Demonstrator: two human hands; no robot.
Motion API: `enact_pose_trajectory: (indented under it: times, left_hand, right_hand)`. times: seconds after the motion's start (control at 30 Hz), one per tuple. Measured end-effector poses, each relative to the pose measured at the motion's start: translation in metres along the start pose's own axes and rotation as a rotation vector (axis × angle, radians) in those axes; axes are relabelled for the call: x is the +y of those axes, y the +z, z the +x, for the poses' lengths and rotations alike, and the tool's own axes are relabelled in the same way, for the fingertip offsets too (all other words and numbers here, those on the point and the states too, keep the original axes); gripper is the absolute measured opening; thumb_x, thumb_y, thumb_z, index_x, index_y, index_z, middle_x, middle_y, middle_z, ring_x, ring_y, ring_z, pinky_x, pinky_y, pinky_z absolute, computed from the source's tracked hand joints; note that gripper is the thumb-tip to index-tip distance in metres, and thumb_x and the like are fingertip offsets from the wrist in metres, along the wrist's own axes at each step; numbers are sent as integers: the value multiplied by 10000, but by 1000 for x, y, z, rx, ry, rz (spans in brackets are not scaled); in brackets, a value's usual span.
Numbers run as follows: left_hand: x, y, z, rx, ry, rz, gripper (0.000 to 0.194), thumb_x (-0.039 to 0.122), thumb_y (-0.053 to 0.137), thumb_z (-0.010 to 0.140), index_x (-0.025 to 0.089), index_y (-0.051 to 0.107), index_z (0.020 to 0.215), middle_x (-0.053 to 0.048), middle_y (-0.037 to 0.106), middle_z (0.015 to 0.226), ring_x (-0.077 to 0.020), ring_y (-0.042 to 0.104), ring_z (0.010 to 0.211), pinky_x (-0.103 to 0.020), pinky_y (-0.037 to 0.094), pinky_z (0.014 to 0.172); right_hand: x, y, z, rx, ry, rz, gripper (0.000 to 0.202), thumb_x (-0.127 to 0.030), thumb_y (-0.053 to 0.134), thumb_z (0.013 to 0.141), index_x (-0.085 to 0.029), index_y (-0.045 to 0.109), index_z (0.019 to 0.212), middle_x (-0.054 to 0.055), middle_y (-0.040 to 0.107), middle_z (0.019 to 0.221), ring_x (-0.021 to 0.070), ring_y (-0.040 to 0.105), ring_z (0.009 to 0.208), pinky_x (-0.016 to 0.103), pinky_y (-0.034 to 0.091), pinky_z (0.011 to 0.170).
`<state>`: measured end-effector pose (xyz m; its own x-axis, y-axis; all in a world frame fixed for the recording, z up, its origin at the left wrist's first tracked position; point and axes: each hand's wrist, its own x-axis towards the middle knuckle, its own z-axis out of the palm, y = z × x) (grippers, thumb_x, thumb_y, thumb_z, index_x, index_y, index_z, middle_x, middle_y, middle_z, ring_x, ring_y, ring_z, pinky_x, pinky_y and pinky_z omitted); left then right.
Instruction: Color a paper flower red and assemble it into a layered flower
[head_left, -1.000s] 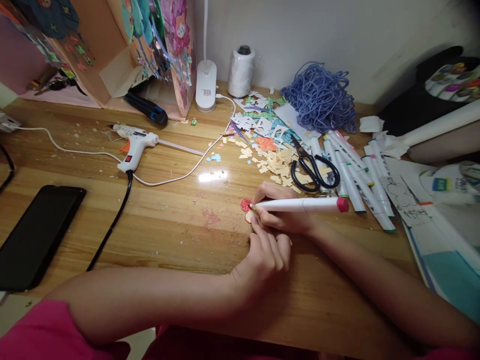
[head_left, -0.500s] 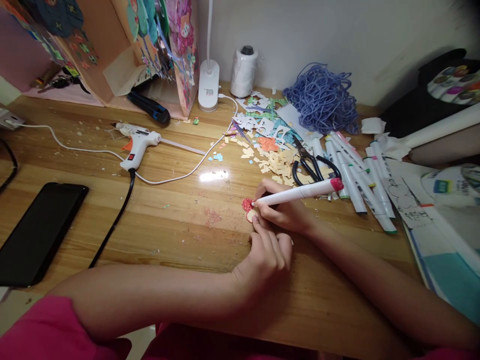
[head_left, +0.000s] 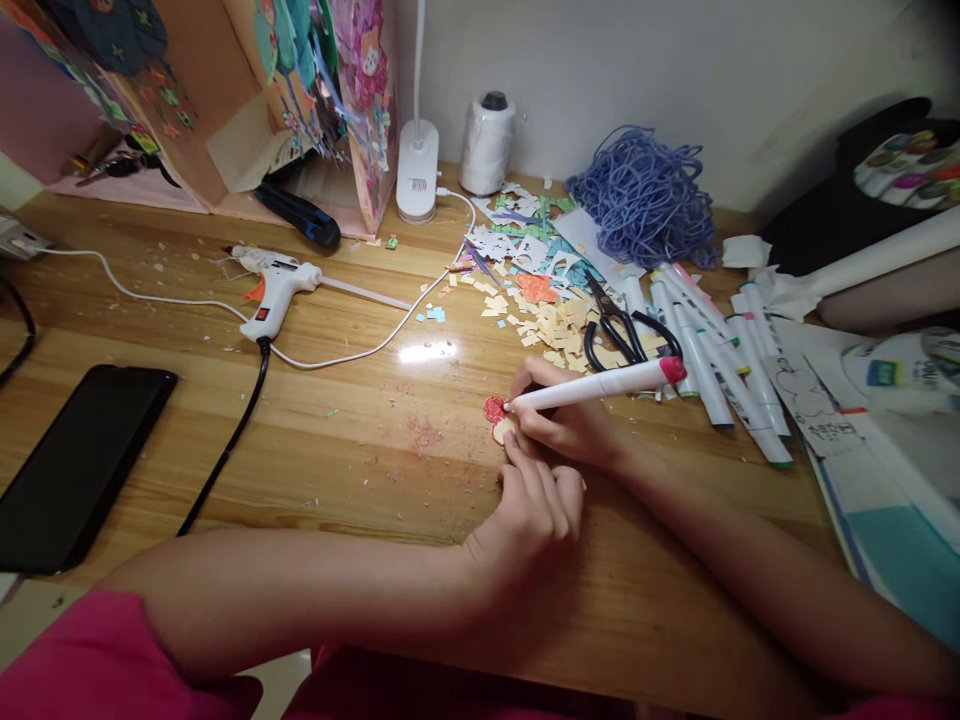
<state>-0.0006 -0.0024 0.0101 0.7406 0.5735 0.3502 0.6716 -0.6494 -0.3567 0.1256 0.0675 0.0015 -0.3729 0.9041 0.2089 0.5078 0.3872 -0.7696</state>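
Observation:
A small paper cutout (head_left: 494,409), partly red and partly cream, lies on the wooden table (head_left: 360,470). My right hand (head_left: 566,420) is closed round a white marker (head_left: 600,386) with a red end cap, and the marker's tip touches the cutout's red part. From the near side, my left hand (head_left: 532,510) presses a fingertip on the cream part, its other fingers curled together. Whether the left fingers pinch the cutout or only hold it down is hard to tell.
Black scissors (head_left: 619,325), paper scraps (head_left: 551,320) and white markers (head_left: 712,370) lie beyond and right of my hands. Blue cord (head_left: 645,200) and a thread spool (head_left: 487,145) stand behind. Leftward are a glue gun (head_left: 277,295) and a phone (head_left: 82,465).

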Motion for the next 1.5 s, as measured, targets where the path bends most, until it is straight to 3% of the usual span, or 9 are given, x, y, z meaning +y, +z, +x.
enact_pose_trajectory:
  times: [0.13,0.23,0.4,0.53,0.8,1.0,1.2,1.5]
  left_hand:
    - [0,0,0,-6,2,3,214,250,513,889,72,608,817,-214,694,914,-287,685,819,-282,511,580]
    - [1,0,-1,-19,5,-23,215,245,496,896,76,602,816,-218,692,921,-296,677,857,-292,517,615]
    - [2,-4,-3,-115,-57,-141,229,237,435,915,81,559,801,-278,605,1102,-335,627,989,-318,525,671]
    - [4,-5,-7,-182,-9,-110,173,167,450,875,45,572,880,-301,540,1191,-350,581,1065,-333,530,724]
    - [6,-1,-11,-147,4,-34,203,128,407,857,32,574,924,-292,586,1134,-335,577,1075,-329,530,773]
    - [9,5,-11,-124,19,21,202,113,402,851,38,578,916,-275,602,1120,-325,589,1060,-335,529,798]
    - [10,6,-12,-186,67,40,261,132,429,830,12,555,1024,-296,552,1186,-338,553,1107,-366,522,823]
    - [8,4,-11,-160,73,46,177,138,400,849,56,552,889,-294,586,1129,-335,593,1047,-308,544,724]
  right_hand:
    - [-2,0,0,-39,-62,-61,99,-118,495,681,-200,443,667,-12,526,631,121,471,567,239,366,524]
    - [-2,0,-2,0,-56,-82,90,-124,504,690,-202,461,682,-8,531,638,131,483,579,256,374,544]
    - [7,-2,-4,259,-55,51,49,-164,508,747,-213,509,746,-11,536,688,143,494,615,268,388,576]
    - [13,-10,-1,399,53,174,53,-238,509,807,-209,520,763,-26,510,688,133,483,616,256,388,578]
    - [1,-11,-29,85,214,230,74,-279,532,840,-211,523,869,11,560,809,159,535,737,263,431,634]
    - [-1,-5,-32,64,181,148,56,-238,532,834,-211,515,879,16,574,827,159,545,742,271,433,658]
    - [-3,-5,-28,66,194,135,64,-251,539,838,-200,522,872,18,580,833,154,551,750,269,431,670]
    - [0,-2,-30,81,280,215,87,-280,542,849,-204,521,884,6,571,827,145,537,735,259,423,654]
